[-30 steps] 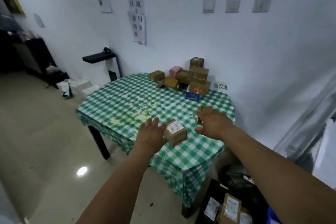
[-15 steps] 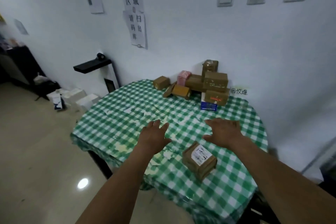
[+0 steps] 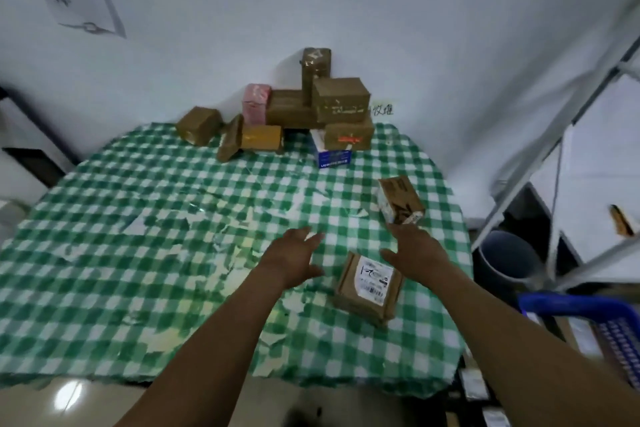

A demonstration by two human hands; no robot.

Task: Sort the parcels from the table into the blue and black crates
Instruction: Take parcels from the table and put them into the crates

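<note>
Green-checked tablecloth (image 3: 138, 218), white-labelled brown cardboard parcel (image 3: 369, 284) between left hand (image 3: 294, 260) and right hand (image 3: 415, 253), both spread wide, empty. Probably light, stiff; grab opposite sides.

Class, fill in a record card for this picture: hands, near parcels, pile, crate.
Left hand: open, over the cloth, holding nothing
Right hand: open, close to the small parcel; contact unclear
Labelled parcel: on the cloth beside the right hand, label up
Pile: brown boxes, one pink, at the wall
Blue crate: right of the cloth, partly in view
</note>
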